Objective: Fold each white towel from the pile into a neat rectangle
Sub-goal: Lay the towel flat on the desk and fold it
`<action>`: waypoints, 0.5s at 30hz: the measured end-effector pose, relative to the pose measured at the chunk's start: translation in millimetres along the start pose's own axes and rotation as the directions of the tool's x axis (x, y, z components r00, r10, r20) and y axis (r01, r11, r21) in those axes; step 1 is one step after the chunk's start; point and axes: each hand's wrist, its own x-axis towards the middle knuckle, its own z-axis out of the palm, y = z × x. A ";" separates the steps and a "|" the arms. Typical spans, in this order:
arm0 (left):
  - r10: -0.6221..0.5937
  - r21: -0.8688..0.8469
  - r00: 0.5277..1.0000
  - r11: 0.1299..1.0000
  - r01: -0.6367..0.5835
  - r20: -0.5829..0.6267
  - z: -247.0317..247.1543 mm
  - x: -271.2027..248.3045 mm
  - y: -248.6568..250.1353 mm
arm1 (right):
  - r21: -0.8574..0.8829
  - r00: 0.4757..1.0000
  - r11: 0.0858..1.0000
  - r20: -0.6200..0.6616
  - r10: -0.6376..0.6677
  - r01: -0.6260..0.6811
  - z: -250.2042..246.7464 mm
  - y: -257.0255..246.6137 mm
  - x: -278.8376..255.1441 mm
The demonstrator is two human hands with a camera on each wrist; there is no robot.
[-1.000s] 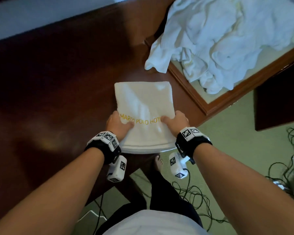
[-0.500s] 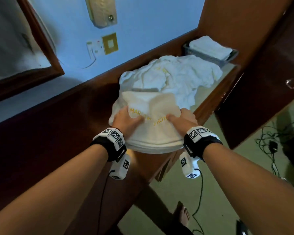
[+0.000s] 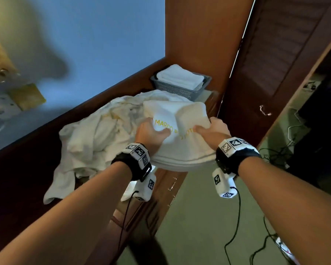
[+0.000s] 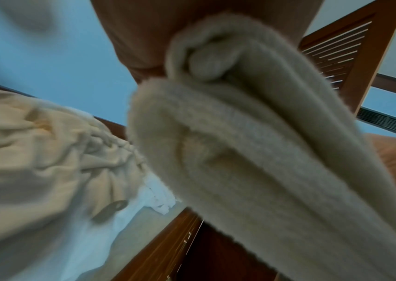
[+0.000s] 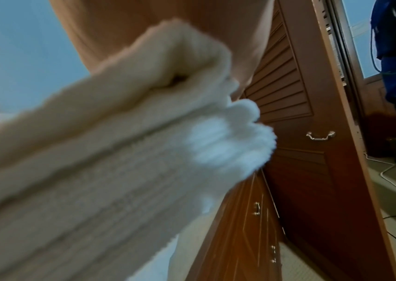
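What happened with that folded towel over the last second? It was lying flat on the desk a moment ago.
The folded towel has been lifted off the desk and carried toward the grey basket of folded towels, now held in the air above the unfolded pile. It has buckled slightly in the middle. The left hand and right hand grip its near edge as before; pile and basket look undisturbed.

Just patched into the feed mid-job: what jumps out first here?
A folded white towel with yellow lettering, gripped near the middle of the head view by the left hand and right hand. Behind it a rumpled pile of white towels sprawls over the wooden counter, and a grey basket of folded towels sits at the far end.
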 end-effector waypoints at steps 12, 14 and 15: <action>0.070 -0.051 0.994 0.997 -0.066 0.085 135.9 158.3 66.8 | 0.013 0.992 0.997 -0.103 0.076 -0.075 -70.2 61.8 169.2; 0.089 -0.047 0.991 0.995 -0.085 0.102 156.8 190.5 71.9 | 0.008 0.991 0.996 -0.107 0.084 -0.083 -75.4 67.2 205.2; 0.090 -0.050 0.990 0.995 -0.085 0.105 167.0 209.1 73.7 | -0.005 0.991 0.997 -0.107 0.082 -0.083 -77.2 68.1 223.9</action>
